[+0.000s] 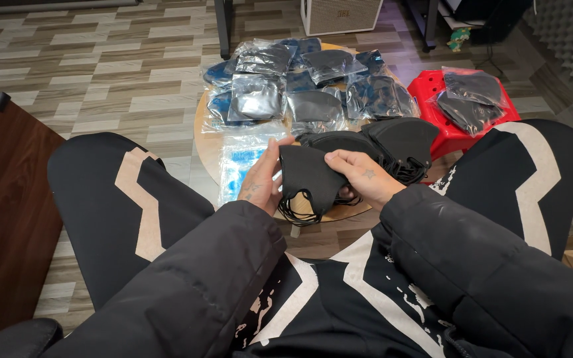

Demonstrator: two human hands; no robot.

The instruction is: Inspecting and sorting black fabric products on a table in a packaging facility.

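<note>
Here both hands, left hand [260,180] and right hand [361,174], grip pinching one folded black fabric face mask [308,178] above the round wooden counter [201,136], keeping it apart from the stack.

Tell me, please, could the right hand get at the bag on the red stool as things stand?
Probably not at once: the right hand and left hand both grip black masks. Nothing blocks the bag on the red stool.

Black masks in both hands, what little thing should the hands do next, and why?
Probably slide the black masks into one of the empty clear bags lying by the left hand. Both the left hand and the right hand already pinch the small stack over the round table, and filled bags are piled behind.
</note>
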